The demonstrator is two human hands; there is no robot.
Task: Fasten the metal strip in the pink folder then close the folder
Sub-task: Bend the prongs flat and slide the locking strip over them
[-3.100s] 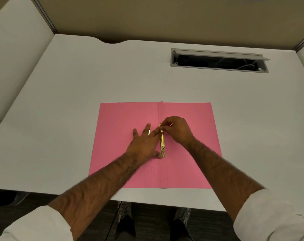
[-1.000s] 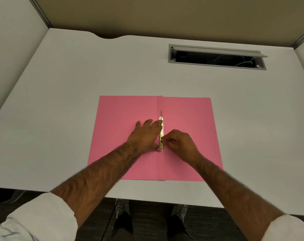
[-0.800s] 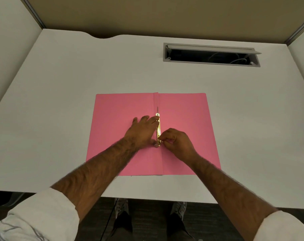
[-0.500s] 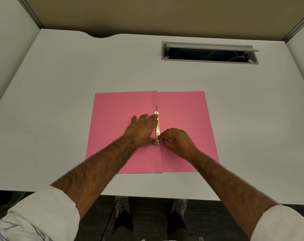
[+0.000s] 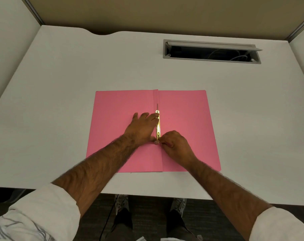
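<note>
The pink folder [image 5: 184, 119] lies open and flat on the white desk [image 5: 60, 94]. A gold metal strip [image 5: 157, 125] runs along its centre fold, with a thin prong sticking out past its far end. My left hand [image 5: 141, 128] lies flat on the left leaf, fingers spread, its fingertips and thumb pressing the strip's left edge. My right hand [image 5: 173, 144] is curled at the strip's near end, fingertips pinching it there. What the right fingers hold exactly is hidden under the hand.
A grey cable slot [image 5: 211, 51] with its lid up sits in the desk at the back right. Partition walls stand at the left, back and right. The desk's front edge is close below the folder, with my shoes under it.
Three seconds ago my right hand worked at the strip's far end; it now pinches the near end. My left hand stays pressed beside the strip. Little has moved in the last second.
</note>
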